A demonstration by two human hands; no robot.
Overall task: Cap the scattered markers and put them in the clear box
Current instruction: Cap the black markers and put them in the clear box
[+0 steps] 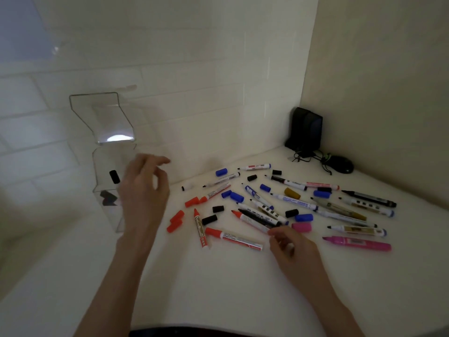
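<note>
Many markers [259, 217] scattered; left hand [145, 190] relaxed, empty, by clear box [105, 164]; right hand [290, 245] at markers, grip unclear.

- Clear box [107, 166], left of frame: transparent glossy plastic.
- Markers [255, 215]: smooth plastic barrels.
- Counter [218, 288]: matt white, smooth.
- Mouse [341, 164], upper right: glossy black plastic.

Left hand [143, 190] aloft, loose; right hand [289, 246] curled.
</note>
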